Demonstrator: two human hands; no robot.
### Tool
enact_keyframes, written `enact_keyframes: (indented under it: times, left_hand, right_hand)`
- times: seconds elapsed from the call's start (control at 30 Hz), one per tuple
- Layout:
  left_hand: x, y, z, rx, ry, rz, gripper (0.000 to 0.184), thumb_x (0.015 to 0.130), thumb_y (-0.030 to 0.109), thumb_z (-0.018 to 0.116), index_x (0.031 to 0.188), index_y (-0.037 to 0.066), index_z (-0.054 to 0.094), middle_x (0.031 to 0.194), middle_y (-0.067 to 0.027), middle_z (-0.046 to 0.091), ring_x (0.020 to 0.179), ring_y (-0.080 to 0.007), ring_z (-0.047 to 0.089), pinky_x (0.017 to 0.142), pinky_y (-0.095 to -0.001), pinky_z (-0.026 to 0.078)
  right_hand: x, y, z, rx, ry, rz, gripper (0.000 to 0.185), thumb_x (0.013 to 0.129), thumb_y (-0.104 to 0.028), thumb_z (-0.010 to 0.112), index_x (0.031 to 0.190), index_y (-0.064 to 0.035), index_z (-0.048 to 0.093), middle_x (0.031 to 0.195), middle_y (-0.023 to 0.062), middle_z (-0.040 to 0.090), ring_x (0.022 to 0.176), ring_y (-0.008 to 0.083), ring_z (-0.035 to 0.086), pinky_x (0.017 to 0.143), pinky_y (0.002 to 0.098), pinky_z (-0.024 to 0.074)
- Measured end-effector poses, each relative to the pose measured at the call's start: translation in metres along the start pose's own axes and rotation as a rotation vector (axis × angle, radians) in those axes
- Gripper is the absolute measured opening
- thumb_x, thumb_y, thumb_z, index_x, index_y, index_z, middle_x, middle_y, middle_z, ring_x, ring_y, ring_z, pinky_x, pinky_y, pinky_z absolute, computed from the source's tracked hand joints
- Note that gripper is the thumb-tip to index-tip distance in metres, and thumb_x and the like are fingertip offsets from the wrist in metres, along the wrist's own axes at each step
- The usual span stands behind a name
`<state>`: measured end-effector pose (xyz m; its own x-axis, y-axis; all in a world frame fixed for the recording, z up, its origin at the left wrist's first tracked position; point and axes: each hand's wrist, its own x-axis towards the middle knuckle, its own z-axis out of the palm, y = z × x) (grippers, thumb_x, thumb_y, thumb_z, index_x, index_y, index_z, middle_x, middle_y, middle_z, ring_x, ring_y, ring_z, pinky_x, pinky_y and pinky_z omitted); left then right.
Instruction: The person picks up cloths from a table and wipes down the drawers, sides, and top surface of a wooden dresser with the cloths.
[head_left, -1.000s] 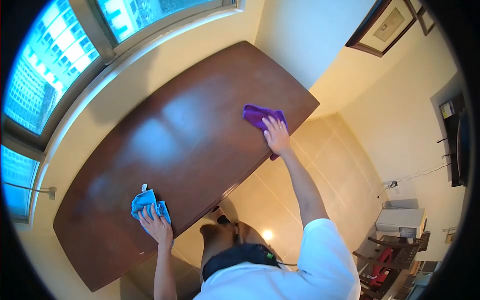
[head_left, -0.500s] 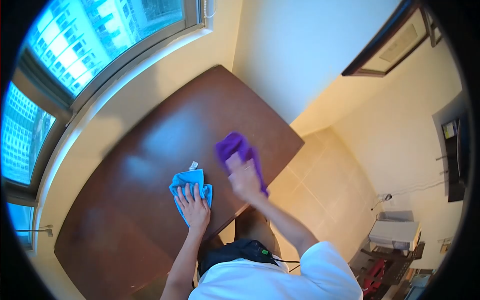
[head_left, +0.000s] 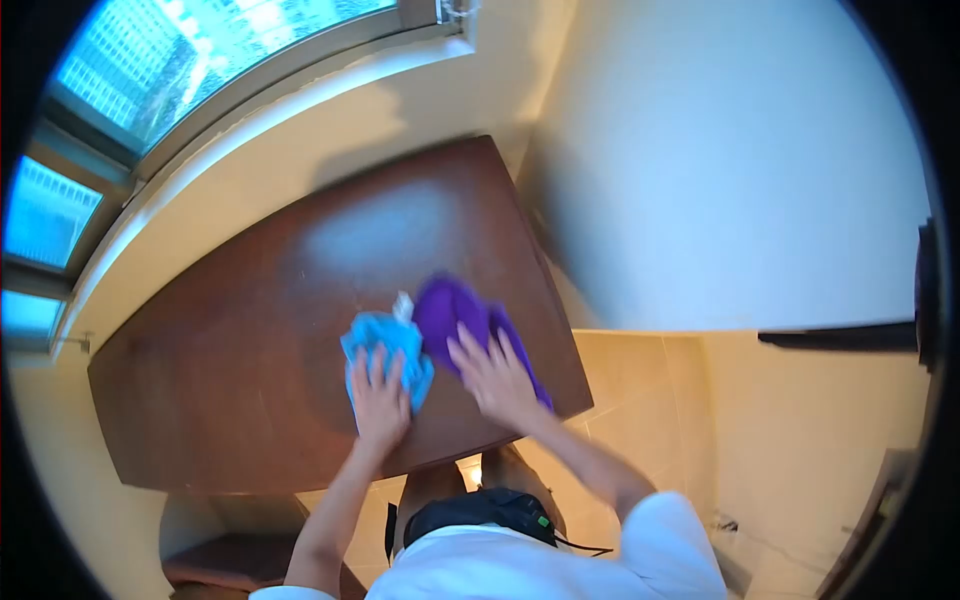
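Observation:
My left hand (head_left: pixel 382 405) lies on a crumpled light blue cloth (head_left: pixel 375 328), fingers spread over its top. A small white tag (head_left: pixel 403 306) sticks out from the far edge of that cloth. Just to the right, my right hand (head_left: pixel 497 382) rests with spread fingers on a folded purple cloth (head_left: pixel 445 308). The two cloths lie side by side, close enough to touch. Both are on a dark brown wooden table (head_left: pixel 230 330) with a glossy surface, near its front right part.
A curved wall with windows (head_left: pixel 150 70) runs behind the table. On the right, a white wall panel (head_left: pixel 720 170) stands close by the table's right edge. Below the table's left front is a brown seat (head_left: pixel 230 560). Tiled floor (head_left: pixel 640 400) shows at right.
The view has turned right. The purple cloth and my right hand have come nearer the blue cloth. My right fingers, more bunched before, are now spread. My left hand stays on the blue cloth.

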<state>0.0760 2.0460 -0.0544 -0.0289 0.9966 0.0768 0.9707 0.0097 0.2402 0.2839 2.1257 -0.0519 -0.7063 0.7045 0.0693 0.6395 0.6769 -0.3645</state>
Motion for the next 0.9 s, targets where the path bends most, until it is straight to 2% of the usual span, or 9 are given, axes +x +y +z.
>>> enact_keyframes:
  times: [0.1,0.17,0.2,0.27,0.4,0.5,0.6,0.7,0.9]
  left_hand:
    - [-0.077,0.042,-0.011,-0.106,-0.209,0.007,0.049,0.072,0.019,0.056,0.122,0.021,0.052,0.133,-0.0102,0.038,0.128,-0.0383,0.026,0.103,-0.0558,0.019]
    - [-0.068,0.047,-0.006,-0.123,-0.137,0.043,0.047,0.072,0.019,0.056,0.12,0.02,0.053,0.132,-0.01,0.039,0.128,-0.0367,0.027,0.104,-0.0544,0.02]
    - [-0.054,0.046,-0.002,-0.123,-0.139,0.036,0.047,0.072,0.019,0.056,0.12,0.02,0.053,0.132,-0.01,0.039,0.128,-0.0367,0.027,0.104,-0.0544,0.02]
    - [-0.004,0.036,0.006,-0.089,-0.16,0.125,0.044,0.073,0.021,0.057,0.117,0.016,0.055,0.131,-0.0101,0.041,0.128,-0.0352,0.028,0.104,-0.0525,0.02]
    - [0.111,0.022,0.027,-0.036,0.092,0.005,0.038,0.078,0.021,0.054,0.114,0.008,0.054,0.123,-0.0156,0.045,0.126,-0.0369,0.029,0.103,-0.0516,0.023]
    - [0.172,0.003,0.036,-0.009,0.161,-0.054,0.039,0.08,0.02,0.053,0.117,0.01,0.053,0.123,-0.0141,0.045,0.126,-0.0359,0.03,0.103,-0.0517,0.024]
    - [0.193,-0.005,0.044,0.047,0.22,-0.113,0.041,0.08,0.02,0.052,0.12,0.013,0.051,0.129,-0.012,0.042,0.127,-0.035,0.029,0.103,-0.0517,0.023]
    - [0.187,-0.005,0.043,0.028,0.276,-0.081,0.044,0.08,0.021,0.052,0.123,0.014,0.048,0.134,-0.0112,0.038,0.128,-0.035,0.028,0.104,-0.0513,0.023]
    - [0.032,0.056,0.015,-0.175,-0.126,0.208,0.055,0.073,0.015,0.057,0.126,0.021,0.047,0.136,-0.0102,0.036,0.13,-0.035,0.025,0.104,-0.0541,0.02]
  right_hand:
    - [-0.101,-0.024,-0.017,0.073,-0.198,-0.007,0.058,0.08,-0.023,0.056,0.134,-0.0138,0.037,0.143,0.0105,0.028,0.109,0.0361,0.047,0.099,0.0479,0.0312]
    - [-0.092,-0.01,-0.015,0.087,-0.233,-0.041,0.054,0.08,-0.024,0.056,0.131,-0.0137,0.041,0.141,0.0099,0.031,0.108,0.0349,0.048,0.096,0.0457,0.0336]
    - [-0.079,-0.004,-0.017,0.1,-0.26,-0.057,0.05,0.08,-0.025,0.056,0.128,-0.0136,0.045,0.14,0.0094,0.034,0.106,0.0337,0.048,0.093,0.0436,0.036]
    - [-0.023,0.016,-0.006,0.012,-0.116,-0.122,0.046,0.081,-0.025,0.055,0.124,-0.0116,0.048,0.138,0.0096,0.036,0.1,0.0317,0.05,0.088,0.0419,0.0383]
    - [0.111,0.071,0.008,-0.009,0.138,-0.113,0.046,0.08,-0.02,0.052,0.124,-0.008,0.046,0.137,0.0122,0.037,0.103,0.0353,0.05,0.092,0.0453,0.0366]
    - [0.182,0.087,0.017,-0.006,0.194,-0.037,0.048,0.081,-0.017,0.049,0.127,-0.0063,0.041,0.138,0.0108,0.035,0.109,0.0378,0.047,0.096,0.0464,0.0332]
    - [0.198,0.084,0.024,-0.056,0.267,0.047,0.049,0.083,-0.018,0.049,0.129,-0.0053,0.038,0.139,0.0128,0.034,0.112,0.0387,0.044,0.098,0.0472,0.0314]
    - [0.157,0.06,0.025,-0.042,0.339,0.137,0.053,0.083,-0.021,0.05,0.131,-0.0042,0.036,0.14,0.0152,0.03,0.112,0.0401,0.043,0.1,0.0484,0.0291]
    - [-0.044,0.001,-0.006,-0.027,0.05,0.354,0.056,0.081,-0.029,0.057,0.13,-0.0093,0.04,0.142,0.0135,0.028,0.109,0.0411,0.044,0.097,0.0502,0.031]
